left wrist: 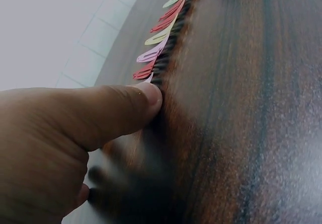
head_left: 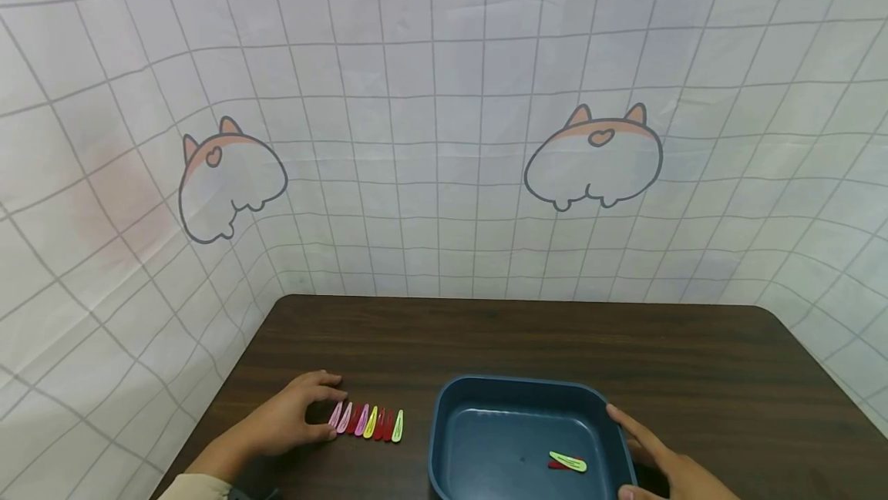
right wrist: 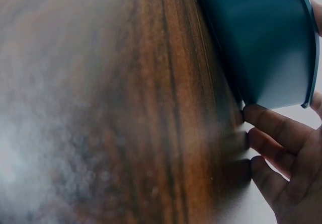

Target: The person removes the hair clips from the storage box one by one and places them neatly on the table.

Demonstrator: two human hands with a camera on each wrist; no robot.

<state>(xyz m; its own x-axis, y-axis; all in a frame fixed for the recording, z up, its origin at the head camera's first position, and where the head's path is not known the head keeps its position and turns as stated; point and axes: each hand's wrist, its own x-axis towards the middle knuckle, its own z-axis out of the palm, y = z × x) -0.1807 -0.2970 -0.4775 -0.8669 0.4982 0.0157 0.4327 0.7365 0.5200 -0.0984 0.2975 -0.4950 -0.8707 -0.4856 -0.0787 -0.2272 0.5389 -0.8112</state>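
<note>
Several snap hair clips in pink, red, yellow and green lie side by side in a row on the table. My left hand [head_left: 294,417] is at the row's left end, its thumb and index finger at opposite ends of the outermost pink hair clip [head_left: 335,414]. In the left wrist view the thumb [left wrist: 136,103] covers most of that end. A blue tray [head_left: 438,438] stands to the right, holding a light green hair clip [head_left: 570,460] that lies over red. My right hand [head_left: 662,463] holds the tray's right side, with fingers [right wrist: 276,126] against its outer wall.
The dark wooden table [head_left: 375,330] carries everything. A white grid-patterned cloth [head_left: 416,138] with corgi drawings hangs behind it and along both sides. Within the row, a yellow hair clip [head_left: 371,422] lies near the middle and a green hair clip [head_left: 398,427] at the right end.
</note>
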